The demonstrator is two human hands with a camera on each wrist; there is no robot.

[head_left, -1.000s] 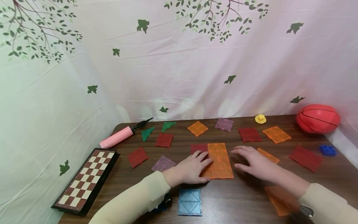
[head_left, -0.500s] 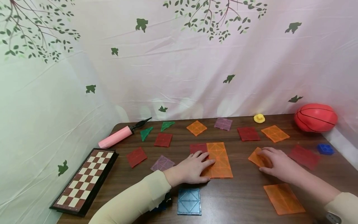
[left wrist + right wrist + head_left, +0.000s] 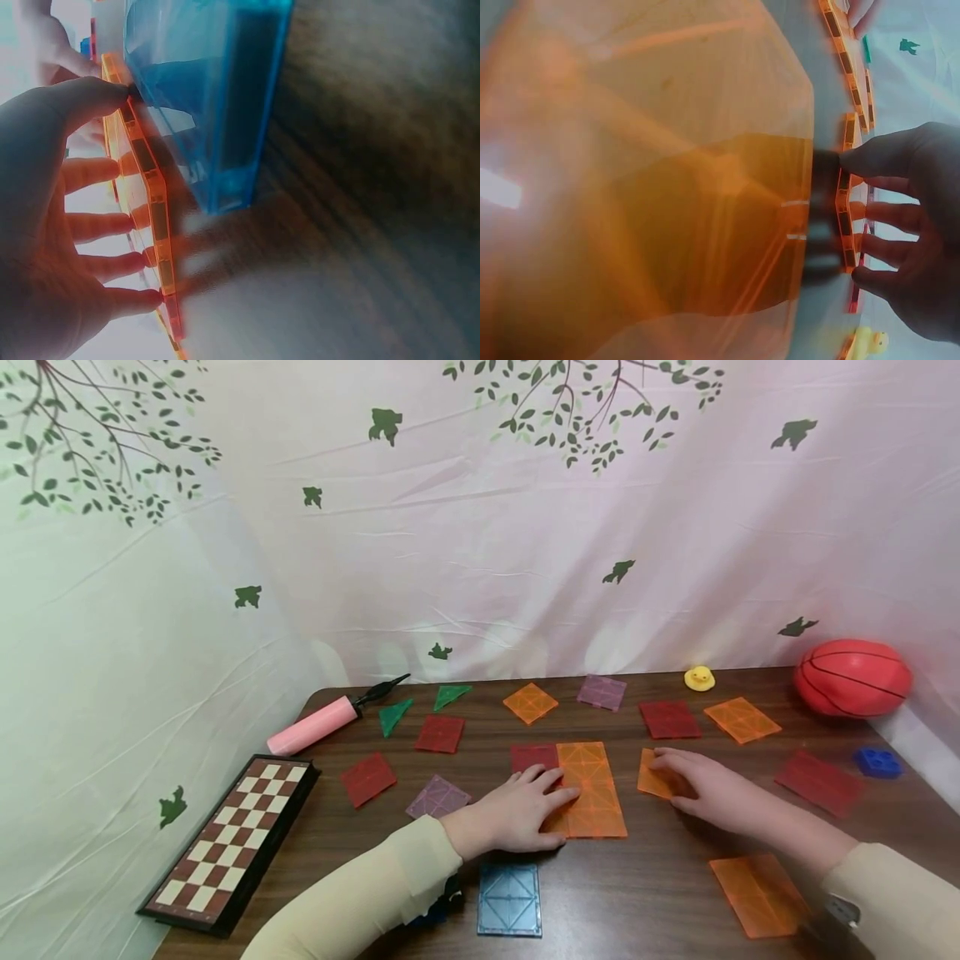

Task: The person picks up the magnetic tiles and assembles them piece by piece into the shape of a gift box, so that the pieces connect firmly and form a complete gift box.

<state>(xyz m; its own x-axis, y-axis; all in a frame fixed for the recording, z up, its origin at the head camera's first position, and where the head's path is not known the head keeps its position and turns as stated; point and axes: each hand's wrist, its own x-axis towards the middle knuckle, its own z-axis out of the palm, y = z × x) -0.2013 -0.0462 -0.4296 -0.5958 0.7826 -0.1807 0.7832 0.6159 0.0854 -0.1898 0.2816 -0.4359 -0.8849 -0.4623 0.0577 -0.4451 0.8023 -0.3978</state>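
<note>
Left hand (image 3: pixel 517 814): fingers flat on large orange tile (image 3: pixel 592 789); dark red tile (image 3: pixel 533 757) just beyond fingertips; purple tile (image 3: pixel 438 797) near thumbless side; blue tile (image 3: pixel 509 899) just behind wrist.

Right hand (image 3: pixel 708 789): fingers on small orange tile (image 3: pixel 654 774); bare wood strip between that tile and large orange tile, narrow. Beyond fingertips: red tile (image 3: pixel 669 719), orange tile (image 3: pixel 741 719). Outer side: red tile (image 3: pixel 820 782), blue block (image 3: pixel 878 762). Behind wrist: orange rectangle (image 3: pixel 757 893).
</note>
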